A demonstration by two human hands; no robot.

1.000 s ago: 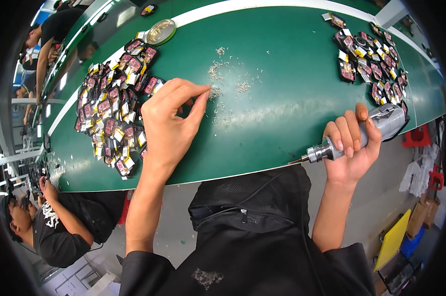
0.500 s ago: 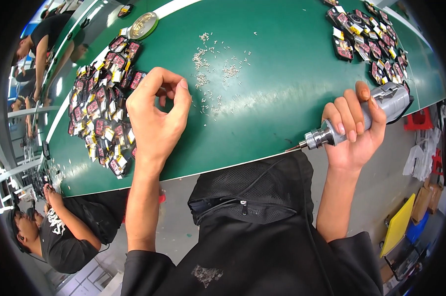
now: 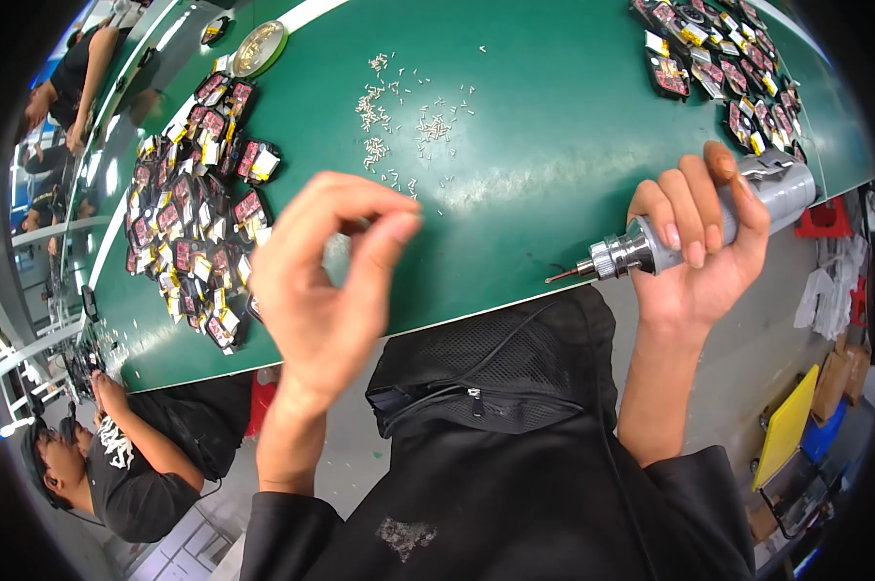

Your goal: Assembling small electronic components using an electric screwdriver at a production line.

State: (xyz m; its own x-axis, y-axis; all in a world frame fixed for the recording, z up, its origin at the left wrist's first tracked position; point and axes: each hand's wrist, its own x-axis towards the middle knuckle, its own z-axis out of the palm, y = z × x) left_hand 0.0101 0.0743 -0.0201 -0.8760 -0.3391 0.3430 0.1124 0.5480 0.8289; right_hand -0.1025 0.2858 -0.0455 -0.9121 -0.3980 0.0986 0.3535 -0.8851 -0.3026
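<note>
In my right hand (image 3: 694, 257) is a grey electric screwdriver (image 3: 781, 194), its thin bit pointing left over the table's near edge. My fingers wrap round its body near the silver collar. My left hand (image 3: 326, 290) hovers above the green table (image 3: 544, 116), thumb and forefinger pinched together. It is somewhat blurred, and whatever lies between the fingertips is too small to make out. Beyond it are scattered small silver screws (image 3: 435, 128), in loose clusters. Left of that hand lies a heap of small black device housings (image 3: 181, 218) with reddish circuit boards and silver-and-yellow parts.
A second heap of similar housings (image 3: 670, 76) lies at the far right. A round shallow dish (image 3: 260, 48) stands at the far left. Below the near edge is a black mesh bag (image 3: 486, 363). At left sits another person (image 3: 147, 474); a red stool (image 3: 823, 218) stands right.
My left hand has moved right and toward me, still pinched. The screwdriver's tip has shifted slightly left and up in the picture, while the view itself has moved a little.
</note>
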